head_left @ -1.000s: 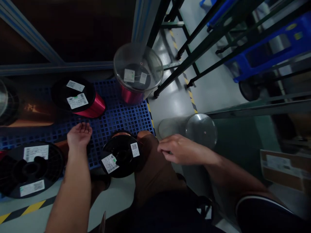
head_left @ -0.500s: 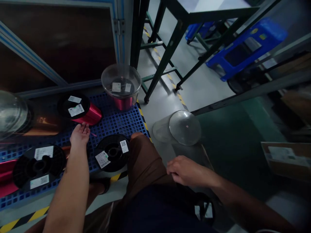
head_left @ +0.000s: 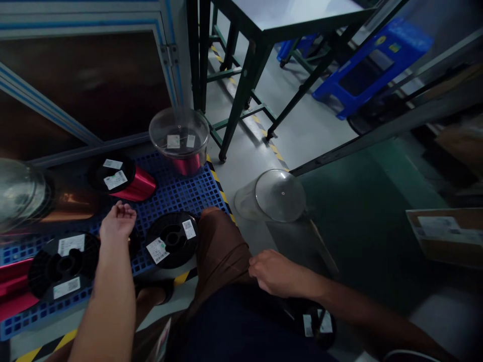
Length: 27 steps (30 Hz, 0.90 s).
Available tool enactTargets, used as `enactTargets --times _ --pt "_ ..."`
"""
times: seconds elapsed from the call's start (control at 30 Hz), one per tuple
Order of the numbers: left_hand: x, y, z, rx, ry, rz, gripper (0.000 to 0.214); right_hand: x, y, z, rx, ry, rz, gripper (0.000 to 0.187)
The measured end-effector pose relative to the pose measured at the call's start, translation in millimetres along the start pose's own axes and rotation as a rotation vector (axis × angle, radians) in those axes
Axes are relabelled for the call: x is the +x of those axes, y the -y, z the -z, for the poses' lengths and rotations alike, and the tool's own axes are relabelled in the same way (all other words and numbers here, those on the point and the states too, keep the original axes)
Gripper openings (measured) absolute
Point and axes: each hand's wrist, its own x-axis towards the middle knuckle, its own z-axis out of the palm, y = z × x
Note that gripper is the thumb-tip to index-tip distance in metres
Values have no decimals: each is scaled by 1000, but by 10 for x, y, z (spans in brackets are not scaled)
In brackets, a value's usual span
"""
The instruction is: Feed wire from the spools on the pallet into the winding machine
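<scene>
My left hand is palm up with its fingers loosely bent and a little apart, and nothing shows in it. It hovers just in front of a lying spool of red wire with a black labelled flange, apart from it. To its right is a black-flanged spool with white labels. Over my right thigh, my right hand has its fingers curled in; what they hold, if anything, is hidden. Below that forearm, a black spool end with two labels is partly covered.
The spools lie on a blue grid pallet. A clear tub covers one red spool; another clear tub stands on the floor. A copper-coloured spool and a red one are left. A green-framed table stands ahead.
My left hand has drawn back slightly from the red spool, and a small pink bit beside its fingers no longer shows. My right hand stays curled. The view has shifted a little.
</scene>
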Motion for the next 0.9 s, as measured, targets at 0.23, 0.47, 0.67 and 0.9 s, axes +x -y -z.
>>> enactTargets --times 0.23,0.47,0.67,0.9 --pt "-1065 500 89 207 26 45 16 -45 -46 -116 16 -25 2 22" --pt "-2096 1015 200 1496 700 -643 18 -197 -95 -121 32 -88 -36 23" --pt "-2477 1462 -108 1833 1476 -1409 48 -222 -156 -133 26 -204 -20 23" --pt "-2439 1559 -398 1862 1607 -1147 54 -472 -487 -154 119 -333 -94 19"
